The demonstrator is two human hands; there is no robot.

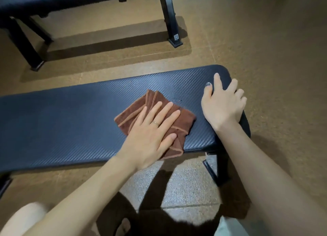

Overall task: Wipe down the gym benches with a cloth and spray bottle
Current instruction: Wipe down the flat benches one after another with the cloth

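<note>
Bench, cloth under left hand

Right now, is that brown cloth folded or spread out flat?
Folded. The cloth shows several stacked layers and stitched edges under the flat left hand on the bench.

near bench cut off left, far bench cropped
</note>
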